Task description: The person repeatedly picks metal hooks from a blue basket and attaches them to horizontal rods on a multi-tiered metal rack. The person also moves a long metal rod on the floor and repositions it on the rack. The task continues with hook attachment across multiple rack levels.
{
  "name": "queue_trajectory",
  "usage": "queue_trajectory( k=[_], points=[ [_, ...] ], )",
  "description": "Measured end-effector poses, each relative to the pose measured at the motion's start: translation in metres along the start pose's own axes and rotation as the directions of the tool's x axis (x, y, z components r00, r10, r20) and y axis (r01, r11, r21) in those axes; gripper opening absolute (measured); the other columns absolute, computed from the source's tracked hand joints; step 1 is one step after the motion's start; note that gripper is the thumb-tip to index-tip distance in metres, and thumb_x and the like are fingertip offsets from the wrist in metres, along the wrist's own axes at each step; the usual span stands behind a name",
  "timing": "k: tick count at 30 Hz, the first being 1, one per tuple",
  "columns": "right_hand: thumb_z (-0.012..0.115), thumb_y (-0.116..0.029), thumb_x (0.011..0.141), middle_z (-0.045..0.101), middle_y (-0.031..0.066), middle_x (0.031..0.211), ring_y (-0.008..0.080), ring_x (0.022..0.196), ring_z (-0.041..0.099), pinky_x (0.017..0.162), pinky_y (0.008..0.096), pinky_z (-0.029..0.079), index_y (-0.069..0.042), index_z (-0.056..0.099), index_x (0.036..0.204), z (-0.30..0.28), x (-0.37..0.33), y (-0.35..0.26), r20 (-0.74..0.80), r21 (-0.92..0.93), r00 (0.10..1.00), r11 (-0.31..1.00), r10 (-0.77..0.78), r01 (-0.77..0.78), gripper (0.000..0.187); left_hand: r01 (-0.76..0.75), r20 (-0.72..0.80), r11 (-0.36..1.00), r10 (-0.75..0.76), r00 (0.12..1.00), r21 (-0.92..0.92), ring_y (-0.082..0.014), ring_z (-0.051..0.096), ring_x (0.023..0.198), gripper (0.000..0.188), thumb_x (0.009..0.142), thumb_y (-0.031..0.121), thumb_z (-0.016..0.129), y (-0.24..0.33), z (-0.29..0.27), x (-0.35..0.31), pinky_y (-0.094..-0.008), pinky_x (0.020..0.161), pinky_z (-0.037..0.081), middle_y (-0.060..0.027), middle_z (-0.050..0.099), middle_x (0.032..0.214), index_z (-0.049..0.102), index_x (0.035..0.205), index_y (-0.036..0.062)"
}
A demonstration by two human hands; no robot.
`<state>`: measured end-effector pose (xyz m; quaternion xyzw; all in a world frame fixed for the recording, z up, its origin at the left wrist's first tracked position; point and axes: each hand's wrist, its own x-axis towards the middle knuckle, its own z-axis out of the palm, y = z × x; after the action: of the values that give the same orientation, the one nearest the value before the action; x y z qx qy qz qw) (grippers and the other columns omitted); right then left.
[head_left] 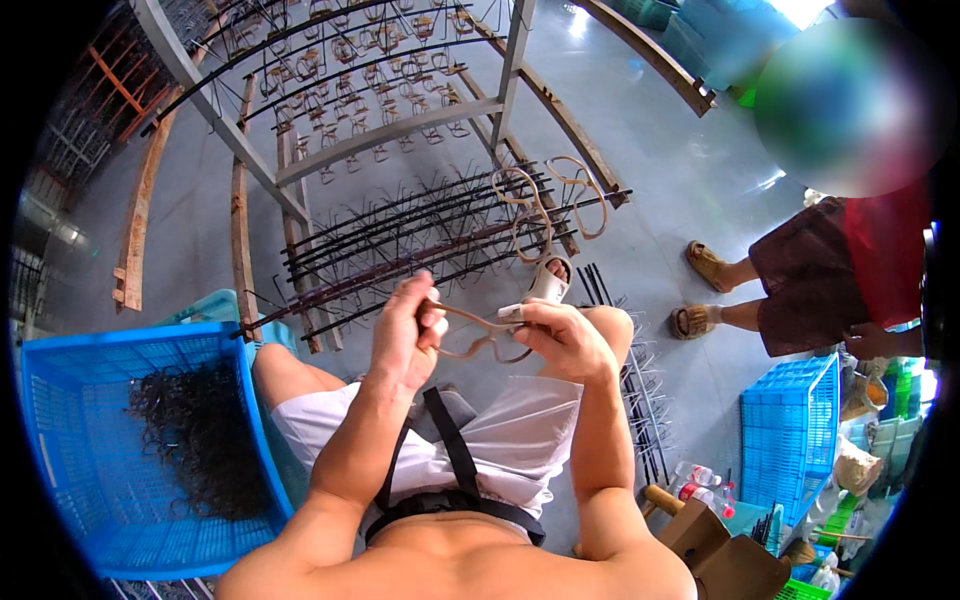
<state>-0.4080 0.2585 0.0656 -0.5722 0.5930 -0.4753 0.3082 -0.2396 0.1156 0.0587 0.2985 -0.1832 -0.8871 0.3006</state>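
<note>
In front of my lap, a thin tan piece curved like an eyeglass frame point(468, 350) is stretched between my two hands. My left hand point(405, 335) is closed, pinching its left end between thumb and fingers. The other end sits in the closed fingers of my right hand point(562, 335). White wrapping covers some fingertips. Just beyond, similar tan looped frames point(530, 205) hang at the right end of black hooked rods point(400, 245). Those rods lie across wooden beams.
On my left stands a blue basket point(70, 350) holding a dark tangle of thin pieces point(200, 440). A metal rack point(400, 130) carries many hanging frames ahead. More hooked rods point(640, 390) lie by my right knee. A person in sandals point(705, 265) stands at right, near another blue basket point(790, 430).
</note>
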Motion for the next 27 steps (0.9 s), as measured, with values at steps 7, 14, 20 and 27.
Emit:
queue_trajectory(
  k=[7, 14, 20, 27],
  points=[
    [0.047, -0.018, 0.095, 0.049, -0.001, 0.059, 0.0043, 0.047, 0.042, 0.042, 0.0201, 0.036, -0.001, 0.053, 0.114, 0.057, 0.065, 0.032, -0.638, 0.403, 0.723, 0.915, 0.266, 0.02, 0.026, -0.548, 0.265, 0.183, 0.724, 0.637, 0.816, -0.0204, 0.05, 0.097, 0.037, 0.084, 0.015, 0.061, 0.024, -0.019, -0.022, -0.0323, 0.08, 0.044, -0.0125, 0.048, 0.11, 0.046, 0.115, 0.0024],
    [0.05, -0.018, 0.094, 0.044, -0.0035, 0.059, 0.0045, 0.052, 0.037, 0.045, 0.0204, 0.033, -0.002, 0.054, 0.116, 0.091, 0.102, 0.066, -0.874, 0.135, 0.46, 0.988, 0.156, -0.077, 0.027, -0.125, 0.483, -0.505, 0.68, 0.551, 0.854, -0.0296, 0.047, 0.1, 0.034, 0.077, 0.012, 0.068, 0.057, -0.067, -0.009, -0.0404, 0.091, 0.036, -0.0132, 0.05, 0.106, 0.055, 0.108, 0.0032],
    [0.051, -0.02, 0.094, 0.044, -0.0017, 0.059, 0.0053, 0.052, 0.038, 0.046, 0.0215, 0.032, -0.002, 0.056, 0.113, 0.089, 0.098, 0.082, -0.775, 0.245, 0.558, 0.955, 0.297, -0.168, 0.027, -0.145, 0.298, -0.262, 0.772, 0.562, 0.954, -0.0214, 0.052, 0.089, 0.034, 0.081, 0.023, 0.068, 0.059, -0.068, -0.008, -0.0316, 0.071, 0.045, -0.0106, 0.052, 0.104, 0.057, 0.105, 0.0012],
    [0.051, -0.02, 0.094, 0.043, -0.0053, 0.059, 0.0027, 0.052, 0.036, 0.044, 0.0196, 0.03, -0.001, 0.057, 0.112, 0.095, 0.099, 0.075, -0.741, 0.302, 0.584, 0.941, 0.332, -0.151, 0.027, -0.181, 0.148, -0.047, 0.787, 0.599, 0.982, -0.0184, 0.056, 0.079, 0.044, 0.079, 0.027, 0.071, 0.058, -0.079, -0.006, -0.0297, 0.07, 0.05, -0.0134, 0.057, 0.097, 0.054, 0.105, -0.0035]
  ],
)
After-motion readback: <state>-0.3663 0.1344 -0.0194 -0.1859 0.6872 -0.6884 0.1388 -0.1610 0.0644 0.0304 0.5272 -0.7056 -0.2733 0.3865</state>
